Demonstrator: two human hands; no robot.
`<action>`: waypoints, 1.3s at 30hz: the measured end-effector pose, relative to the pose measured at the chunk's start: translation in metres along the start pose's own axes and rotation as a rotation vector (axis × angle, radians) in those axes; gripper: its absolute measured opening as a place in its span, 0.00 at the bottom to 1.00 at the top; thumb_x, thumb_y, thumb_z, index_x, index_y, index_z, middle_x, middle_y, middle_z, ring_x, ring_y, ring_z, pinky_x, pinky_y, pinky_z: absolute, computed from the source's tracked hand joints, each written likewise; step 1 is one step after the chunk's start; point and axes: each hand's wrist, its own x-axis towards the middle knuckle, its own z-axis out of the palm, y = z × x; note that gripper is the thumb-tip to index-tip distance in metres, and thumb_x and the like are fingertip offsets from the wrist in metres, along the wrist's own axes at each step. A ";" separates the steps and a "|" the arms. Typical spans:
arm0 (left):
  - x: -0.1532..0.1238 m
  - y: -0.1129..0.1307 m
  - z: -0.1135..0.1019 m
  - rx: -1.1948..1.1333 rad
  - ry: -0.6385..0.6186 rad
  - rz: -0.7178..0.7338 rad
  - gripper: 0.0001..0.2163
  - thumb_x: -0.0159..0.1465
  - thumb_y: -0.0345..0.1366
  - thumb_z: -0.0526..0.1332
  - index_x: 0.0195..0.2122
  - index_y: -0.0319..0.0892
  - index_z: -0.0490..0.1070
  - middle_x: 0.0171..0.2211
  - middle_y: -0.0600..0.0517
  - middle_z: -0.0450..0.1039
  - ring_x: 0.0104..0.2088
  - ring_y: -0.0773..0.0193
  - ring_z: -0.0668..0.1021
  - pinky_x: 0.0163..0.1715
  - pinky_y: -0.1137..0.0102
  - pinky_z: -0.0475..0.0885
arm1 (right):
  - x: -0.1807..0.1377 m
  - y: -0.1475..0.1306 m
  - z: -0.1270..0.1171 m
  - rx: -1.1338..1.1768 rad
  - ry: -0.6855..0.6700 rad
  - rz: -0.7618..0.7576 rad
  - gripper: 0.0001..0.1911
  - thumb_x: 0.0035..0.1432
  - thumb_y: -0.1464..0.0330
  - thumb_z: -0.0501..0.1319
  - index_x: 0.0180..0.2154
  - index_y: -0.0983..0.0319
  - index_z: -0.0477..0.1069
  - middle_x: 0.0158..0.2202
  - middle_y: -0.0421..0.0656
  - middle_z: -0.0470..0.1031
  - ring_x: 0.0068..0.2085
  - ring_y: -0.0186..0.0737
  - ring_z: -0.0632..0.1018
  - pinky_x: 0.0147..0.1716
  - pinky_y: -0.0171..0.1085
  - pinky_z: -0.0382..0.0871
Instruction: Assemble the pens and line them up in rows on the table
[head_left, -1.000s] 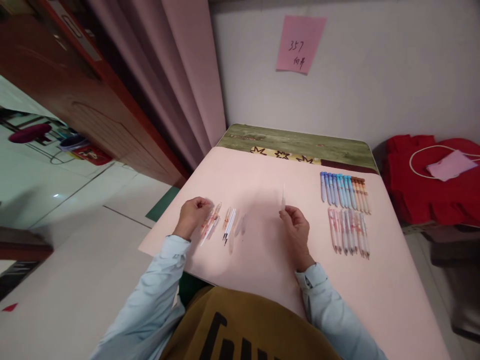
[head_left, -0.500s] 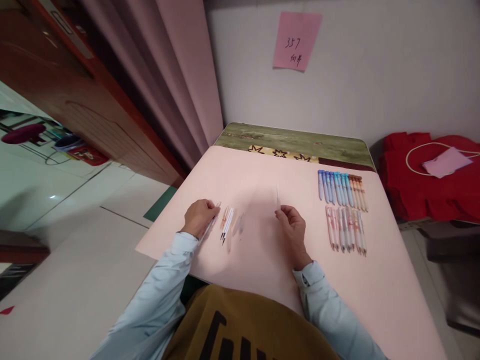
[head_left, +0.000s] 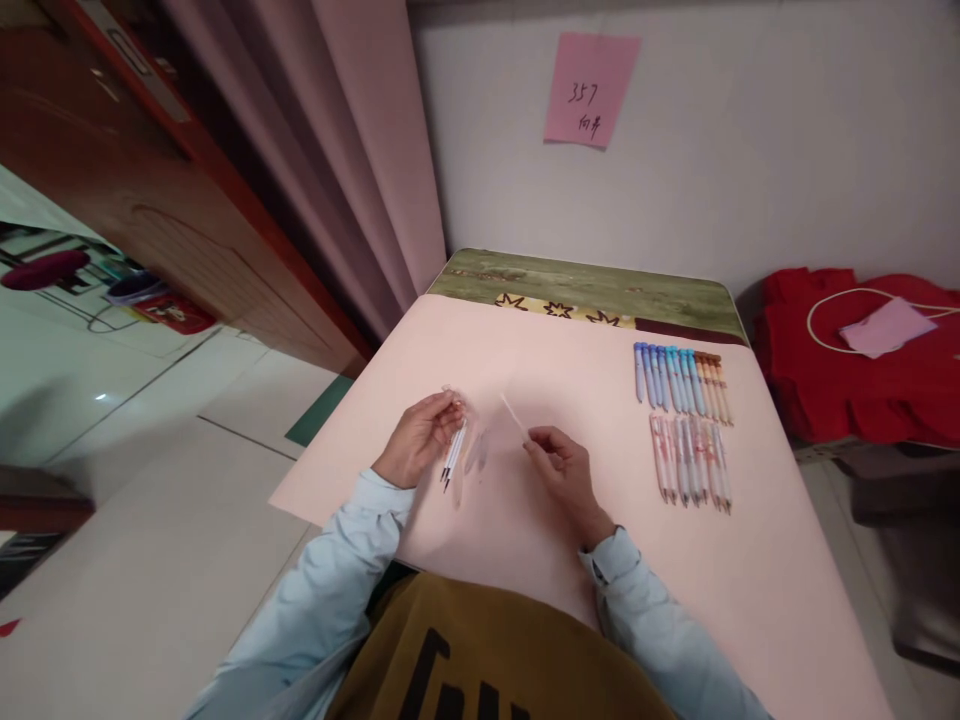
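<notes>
My left hand (head_left: pixel 421 435) is closed at the fingertips on a small clear pen part, whose end (head_left: pixel 448 389) shows above the fingers. Just under these fingers lie several white pen refills (head_left: pixel 454 455) with dark tips. Beside them rest translucent pen pieces (head_left: pixel 477 452), hard to make out against the pink cover. My right hand (head_left: pixel 564 470) pinches a thin white pen refill (head_left: pixel 512 411) between thumb and fingers. It is tilted, its free end pointing up and left toward my left hand, with a gap between them.
At the right stands a row of blue and brown pens (head_left: pixel 679 378), with a row of pink and grey pens (head_left: pixel 691 460) nearer me. A pink cover (head_left: pixel 765 580) lies over the table. Red cloth (head_left: pixel 795 375) is at the far right, a wooden door (head_left: pixel 225 210) at the left.
My left hand has moved right and slightly up, now over the loose pen pieces. My right hand has shifted left, and its refill has swung from near upright to leaning left.
</notes>
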 end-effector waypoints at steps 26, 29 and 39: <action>-0.006 -0.023 0.033 0.144 -0.015 0.231 0.12 0.54 0.38 0.71 0.34 0.37 0.74 0.34 0.46 0.79 0.33 0.63 0.80 0.37 0.68 0.76 | 0.001 0.003 0.001 -0.160 0.054 -0.093 0.10 0.60 0.65 0.60 0.41 0.59 0.78 0.35 0.44 0.79 0.36 0.41 0.79 0.37 0.39 0.72; -0.007 -0.031 0.042 0.117 -0.038 0.197 0.12 0.54 0.38 0.71 0.33 0.37 0.72 0.35 0.44 0.80 0.33 0.62 0.81 0.37 0.67 0.76 | 0.003 0.002 0.002 -0.130 0.205 -0.065 0.14 0.59 0.64 0.62 0.46 0.60 0.76 0.37 0.44 0.78 0.37 0.40 0.78 0.38 0.39 0.72; 0.038 -0.088 0.113 -0.132 -0.020 0.135 0.08 0.61 0.36 0.65 0.34 0.39 0.67 0.33 0.47 0.78 0.33 0.63 0.81 0.39 0.65 0.75 | 0.026 0.015 -0.022 0.066 0.466 0.066 0.15 0.54 0.61 0.65 0.41 0.61 0.72 0.40 0.45 0.77 0.38 0.40 0.77 0.41 0.41 0.74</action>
